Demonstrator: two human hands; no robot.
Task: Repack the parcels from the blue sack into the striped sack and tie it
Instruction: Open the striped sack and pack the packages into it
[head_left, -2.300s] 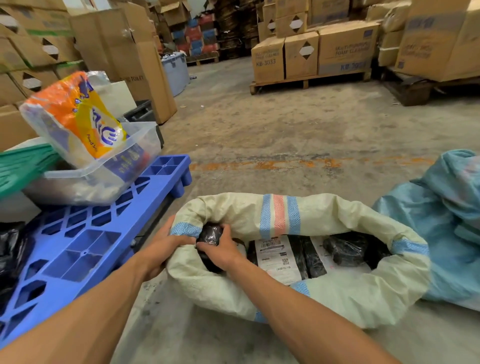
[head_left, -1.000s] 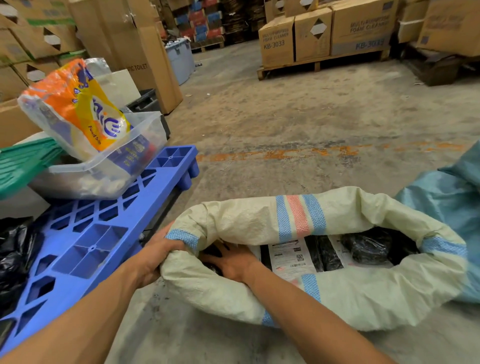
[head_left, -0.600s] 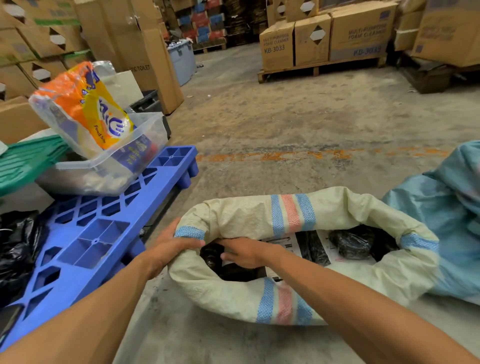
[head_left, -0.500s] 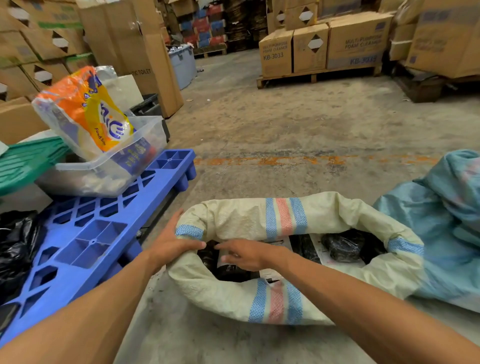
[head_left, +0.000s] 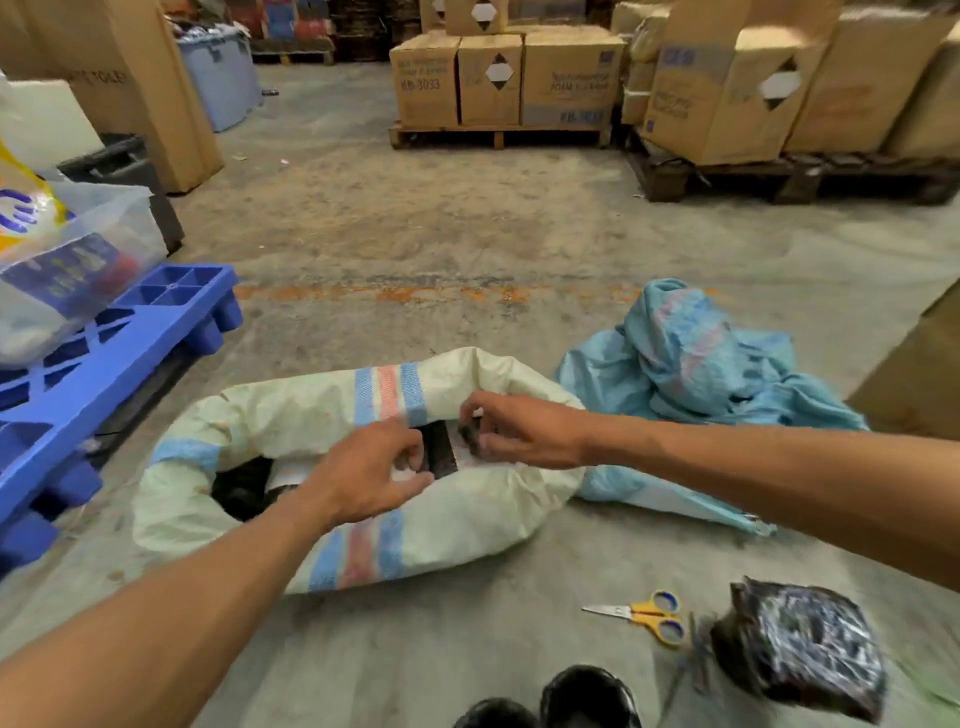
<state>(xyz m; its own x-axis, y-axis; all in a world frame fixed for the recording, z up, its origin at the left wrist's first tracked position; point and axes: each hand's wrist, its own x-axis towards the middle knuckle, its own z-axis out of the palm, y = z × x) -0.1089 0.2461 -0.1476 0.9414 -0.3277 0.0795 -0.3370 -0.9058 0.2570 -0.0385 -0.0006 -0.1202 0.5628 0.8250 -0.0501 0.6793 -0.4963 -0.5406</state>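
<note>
The cream striped sack (head_left: 457, 525) lies on the floor with its mouth open, black parcels with white labels (head_left: 441, 452) showing inside. My left hand (head_left: 363, 478) curls over the sack's near rim, thumb outside and fingers inside. At the right end of the mouth my right hand (head_left: 519, 431) has its fingers curled, pinching a small dark parcel (head_left: 470, 435) there; motion blur hides the detail. The blue sack (head_left: 691, 364) lies crumpled and flat to the right. One black wrapped parcel (head_left: 800, 644) sits on the floor at the lower right.
Yellow-handled scissors (head_left: 644, 616) lie beside the loose parcel. A blue plastic pallet (head_left: 114, 348) on the left carries a clear bin (head_left: 78, 260) of bagged goods. My shoes (head_left: 550, 701) are at the bottom edge. Cardboard boxes on wooden pallets (head_left: 498, 135) line the back.
My view swung right and down, bringing in the scissors and loose parcel. Both hands moved from the left end of the sack's mouth to its middle and right.
</note>
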